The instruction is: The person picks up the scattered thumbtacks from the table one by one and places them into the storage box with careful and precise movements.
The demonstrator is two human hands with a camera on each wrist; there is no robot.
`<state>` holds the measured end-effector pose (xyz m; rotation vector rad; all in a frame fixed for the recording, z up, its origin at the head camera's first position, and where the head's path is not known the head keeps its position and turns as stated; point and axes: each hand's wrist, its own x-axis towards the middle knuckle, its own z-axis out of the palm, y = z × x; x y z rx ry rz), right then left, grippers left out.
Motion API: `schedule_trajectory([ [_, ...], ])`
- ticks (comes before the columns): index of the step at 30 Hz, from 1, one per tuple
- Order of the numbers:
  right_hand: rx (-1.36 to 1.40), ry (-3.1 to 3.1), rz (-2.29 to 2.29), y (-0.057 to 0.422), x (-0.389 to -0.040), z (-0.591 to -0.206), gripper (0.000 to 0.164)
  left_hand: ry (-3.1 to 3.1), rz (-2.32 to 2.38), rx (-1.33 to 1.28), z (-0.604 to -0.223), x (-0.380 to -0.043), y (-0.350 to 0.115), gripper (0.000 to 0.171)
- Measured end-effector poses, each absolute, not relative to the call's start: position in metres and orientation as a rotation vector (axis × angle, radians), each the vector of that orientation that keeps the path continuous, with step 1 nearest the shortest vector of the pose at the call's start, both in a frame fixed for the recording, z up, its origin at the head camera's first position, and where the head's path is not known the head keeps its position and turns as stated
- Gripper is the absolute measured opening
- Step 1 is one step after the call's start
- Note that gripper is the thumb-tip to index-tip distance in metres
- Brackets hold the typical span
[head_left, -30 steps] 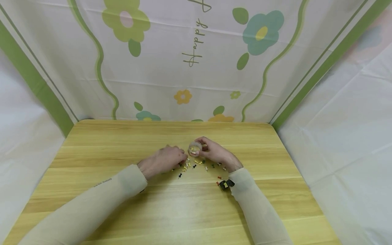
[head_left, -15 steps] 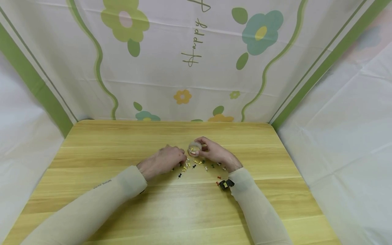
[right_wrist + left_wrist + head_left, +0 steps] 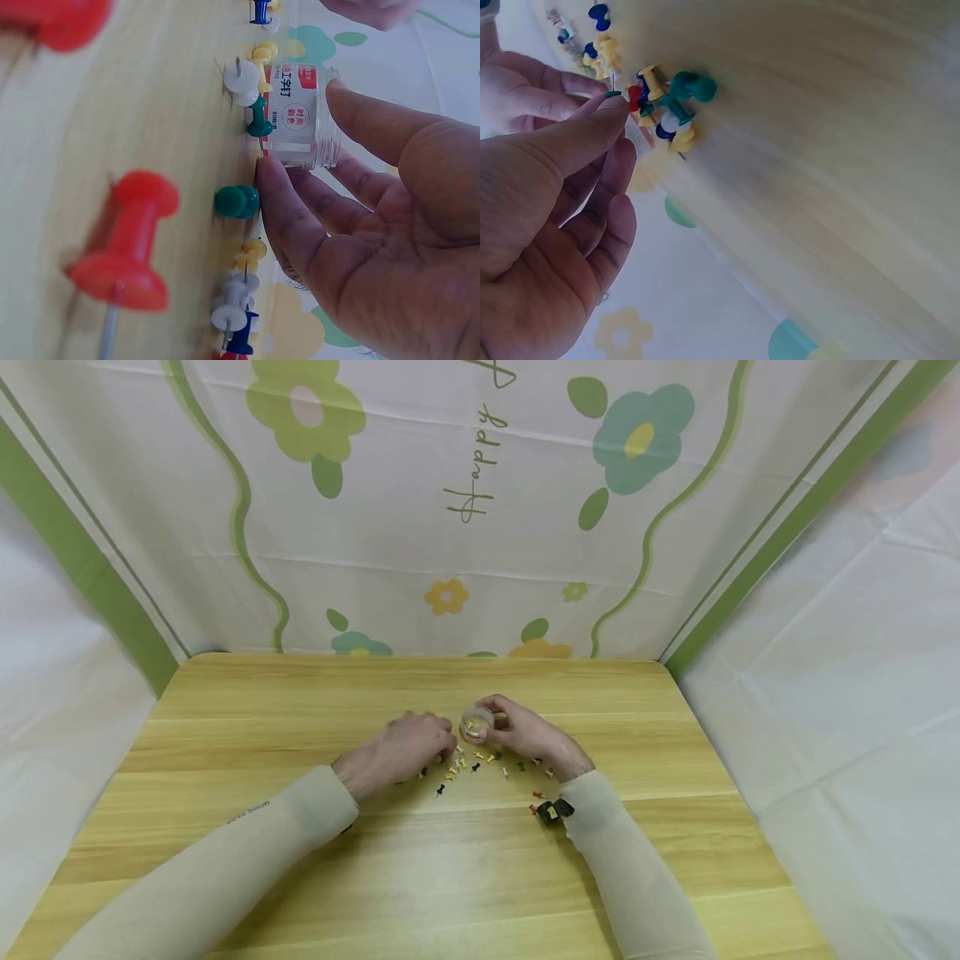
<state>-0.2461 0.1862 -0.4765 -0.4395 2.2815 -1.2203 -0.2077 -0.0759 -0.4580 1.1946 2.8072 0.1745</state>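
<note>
1. Jar (image 3: pixel 296 124), clear, squat, paper-labelled, no lid on: is standing roughly upright, nearer the desk's (image 3: pixel 450 877) far edge than its near edge, about midway between the side edges. Yellow pins (image 3: pixel 471 726) are showing inside. Whether the base is resting flat cannot be told.

2. Right hand (image 3: pixel 531 733): is gripping the jar from its right side, thumb at the rim, fingers against the wall.

3. Left hand (image 3: pixel 400 748): is pinching, between thumb and finger, what is apparently a green push pin (image 3: pixel 613 94), mostly hidden; the other fingers are bending loosely.

4. Governing relation, by judgement: the jar's axis is running upright, its mouth facing up, just beyond and to the right of the left fingertips. The right hand is being the nearer, touching the glass; the left is hovering just beside.

5. Loose push pins (image 3: pixel 452 774), yellow, white, green, dark blue: are lying scattered between the jar and the near edge, pointing in mixed directions.

6. Red push pins (image 3: pixel 537 795): are lying beside the right cuff, closer to the near edge than the jar is.

7. Floral cloth (image 3: pixel 420 527): is hanging behind the far edge.
</note>
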Motion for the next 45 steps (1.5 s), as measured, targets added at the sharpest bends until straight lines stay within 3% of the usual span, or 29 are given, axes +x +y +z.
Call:
schedule_trajectory([
  [45,-0.514,2.302,-1.2,0.188,-0.247,-0.476,0.056,2.904,0.591,0.824,-0.452,-0.235,-0.038,0.011],
])
